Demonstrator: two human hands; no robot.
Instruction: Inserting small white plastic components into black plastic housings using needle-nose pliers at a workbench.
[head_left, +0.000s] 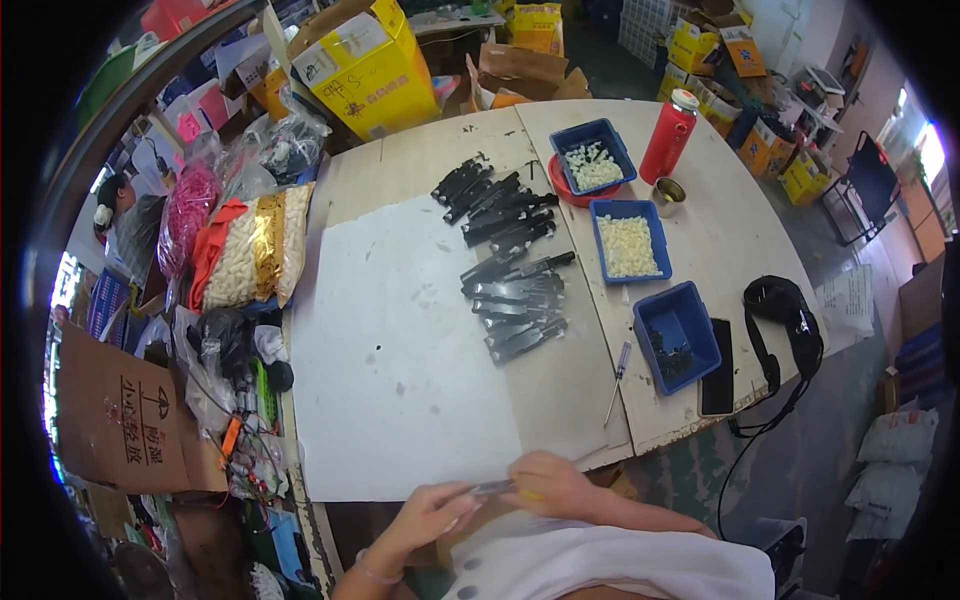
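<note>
Clamping a blurred piece (490, 488), our left fingers (452, 496) and right fingers (530, 470) probably steady it. Black parts (495, 266) lie beyond them.

1. You are in what looks like a small assembly or packing workshop.
2. Your desk (745, 230) carries rows of dark parts (508, 210), a screwdriver (619, 375) and blue trays (697, 320), two holding small pale pieces (628, 247).
3. Around you crowd yellow cartons (375, 85), a brown carton (120, 420), stuffed plastic bags (230, 272) and a jumble of loose supplies (264, 395).
</note>
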